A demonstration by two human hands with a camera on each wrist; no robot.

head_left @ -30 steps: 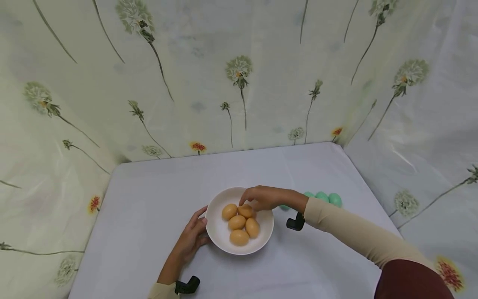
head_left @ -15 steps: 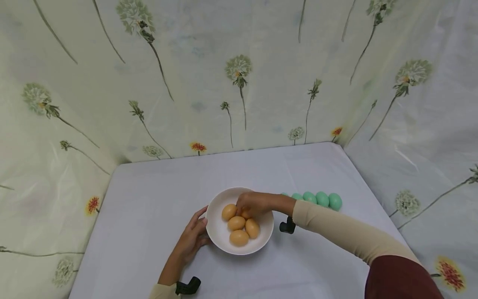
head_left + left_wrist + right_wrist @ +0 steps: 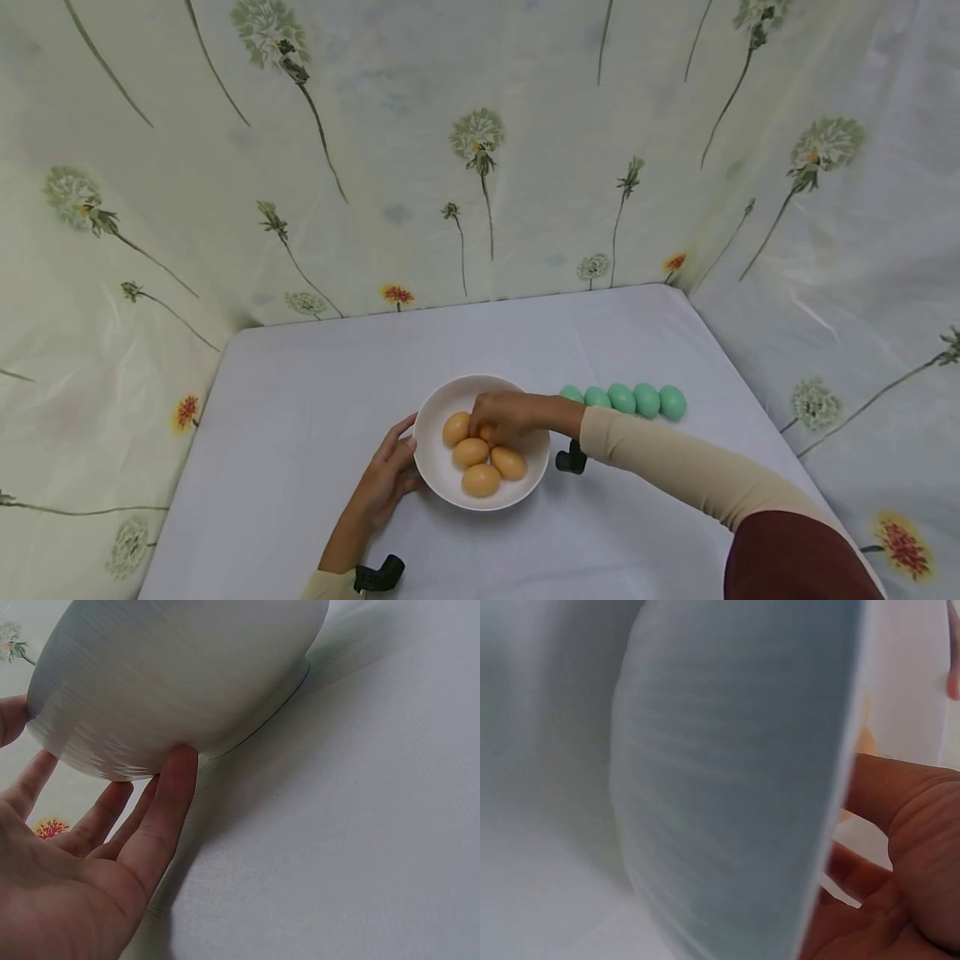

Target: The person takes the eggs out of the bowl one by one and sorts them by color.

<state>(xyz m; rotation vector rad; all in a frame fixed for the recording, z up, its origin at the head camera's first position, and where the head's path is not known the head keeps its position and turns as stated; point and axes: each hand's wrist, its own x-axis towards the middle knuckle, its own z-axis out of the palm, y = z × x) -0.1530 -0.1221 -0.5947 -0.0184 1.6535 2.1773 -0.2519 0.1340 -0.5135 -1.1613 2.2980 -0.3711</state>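
Note:
A white bowl (image 3: 447, 490) on the table holds several orange-tan eggs (image 3: 480, 481). My left hand (image 3: 382, 479) touches the bowl's left side. In the left wrist view, that hand's nearly straight fingers (image 3: 161, 817) rest against the outer wall of the bowl (image 3: 187, 675). My right hand (image 3: 504, 418) reaches over the far right rim, its fingers curled down around one egg (image 3: 486, 433) that is partly hidden beneath them. In the right wrist view, the bowl's wall (image 3: 727, 772) covers most of the right hand's fingers, and only slivers of orange show.
A row of several green eggs (image 3: 621, 397) lies on the white-covered table (image 3: 315, 400), right of the bowl and behind the right forearm. Flower-patterned cloth walls (image 3: 390, 167) rise along the back and both sides.
My right hand has moved down and left into the bowl, curling over an egg. The eggs have shifted slightly, and the right one has turned. My left hand stays at the bowl.

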